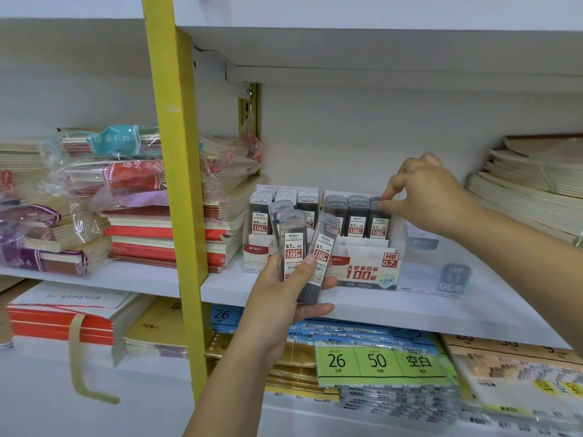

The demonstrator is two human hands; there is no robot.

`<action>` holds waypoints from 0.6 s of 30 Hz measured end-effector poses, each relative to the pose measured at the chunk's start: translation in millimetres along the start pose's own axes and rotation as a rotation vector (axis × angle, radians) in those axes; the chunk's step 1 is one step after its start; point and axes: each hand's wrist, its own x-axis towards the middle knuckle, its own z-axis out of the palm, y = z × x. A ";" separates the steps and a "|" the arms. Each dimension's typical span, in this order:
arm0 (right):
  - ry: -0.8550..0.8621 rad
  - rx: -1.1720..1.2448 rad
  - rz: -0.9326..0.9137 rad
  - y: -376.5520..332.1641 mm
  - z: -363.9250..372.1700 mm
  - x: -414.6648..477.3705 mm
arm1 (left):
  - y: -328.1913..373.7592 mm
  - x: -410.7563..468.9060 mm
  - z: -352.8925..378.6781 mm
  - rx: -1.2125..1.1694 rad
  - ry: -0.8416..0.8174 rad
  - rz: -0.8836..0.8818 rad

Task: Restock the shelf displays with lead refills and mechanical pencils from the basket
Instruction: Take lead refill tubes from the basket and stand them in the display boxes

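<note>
**Two display boxes, three loose cases**

On the white shelf (441,310) two boxes stand side by side, the 0.5 box (255,250) left of the 0.7 box (366,269), each holding three rows of lead refills. The left hand (284,298) grips three fanned 0.7 cases (293,247). The right hand (426,197) pinches the front case (378,222) in the 0.7 box's rightmost row.

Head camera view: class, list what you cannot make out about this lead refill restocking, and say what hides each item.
1. Basket: outside the frame in the head view.
2. 0.5 display box front label: covered by the lead refill packs in the left hand.
3. Right hand grip: fingertips blurred at the 0.7 display box; pinching or pressing unclear.
4. Clear box label: blurred in the head view.
</note>
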 end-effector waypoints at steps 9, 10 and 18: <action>-0.130 0.692 -0.048 -44.1 -14.1 -44.2 | 4.1 -5.7 5.8 -0.022 -0.069 -0.006; -0.215 0.841 -0.032 -52.5 -11.9 -51.0 | 4.3 -5.8 6.7 -0.027 -0.082 -0.007; 0.059 1.102 0.132 -33.1 -19.0 -38.3 | 1.1 -2.3 3.9 0.015 -0.060 0.005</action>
